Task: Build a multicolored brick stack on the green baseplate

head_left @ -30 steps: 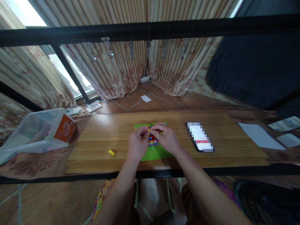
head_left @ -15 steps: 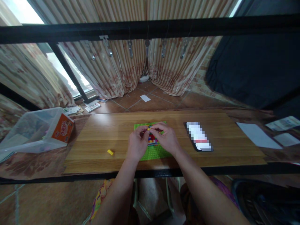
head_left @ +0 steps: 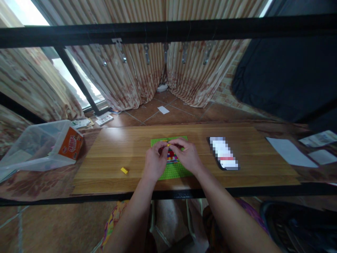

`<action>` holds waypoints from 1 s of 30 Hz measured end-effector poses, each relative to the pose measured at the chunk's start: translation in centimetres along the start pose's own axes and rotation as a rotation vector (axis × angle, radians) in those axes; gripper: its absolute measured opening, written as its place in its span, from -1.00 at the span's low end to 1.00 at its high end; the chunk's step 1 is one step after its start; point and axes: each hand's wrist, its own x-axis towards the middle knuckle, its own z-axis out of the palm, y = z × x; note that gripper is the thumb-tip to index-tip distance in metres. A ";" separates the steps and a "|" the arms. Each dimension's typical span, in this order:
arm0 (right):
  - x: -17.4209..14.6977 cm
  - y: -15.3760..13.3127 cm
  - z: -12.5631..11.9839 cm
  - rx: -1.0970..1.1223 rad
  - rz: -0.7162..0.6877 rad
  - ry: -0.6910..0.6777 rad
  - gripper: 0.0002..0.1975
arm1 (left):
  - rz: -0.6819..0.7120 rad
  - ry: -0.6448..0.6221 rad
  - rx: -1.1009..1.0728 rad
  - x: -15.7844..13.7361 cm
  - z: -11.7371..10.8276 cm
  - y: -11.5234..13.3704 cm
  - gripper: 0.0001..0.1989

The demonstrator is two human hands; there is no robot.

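Over a green studded baseplate (head_left: 175, 172), my left hand (head_left: 156, 160) and my right hand (head_left: 189, 154) meet fingertip to fingertip. Both are closed in a pinch on a small yellow building brick (head_left: 168, 144). Below the fingers, a build of multicoloured bricks (head_left: 172, 158) stands on the baseplate, with red, white, blue and pink showing. My hands cover much of it, so whether the pinched brick touches the build cannot be seen. A second yellow brick (head_left: 124, 170) lies apart on the wooden board, to the left of my left forearm.
A phone (head_left: 223, 153) lies on the wooden board (head_left: 105, 151) to the right of the baseplate. A clear plastic bin (head_left: 39, 147) with an orange label stands at the left. White paper (head_left: 291, 151) is off to the right. A dark metal bar (head_left: 168, 31) with hanging hooks crosses above.
Both hands stay at the same spot, still pinching the yellow brick, with only a slight shift of the fingers. The loose yellow brick and the phone are unmoved.
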 end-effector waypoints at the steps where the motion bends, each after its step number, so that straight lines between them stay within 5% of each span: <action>1: 0.0 0.0 0.0 -0.002 0.001 -0.003 -0.87 | 0.000 0.002 0.000 0.0 0.0 -0.1 -0.85; 30: 0.0 0.0 0.0 -0.055 -0.019 -0.032 -0.85 | 0.010 0.001 0.073 -0.1 -0.1 0.4 -0.86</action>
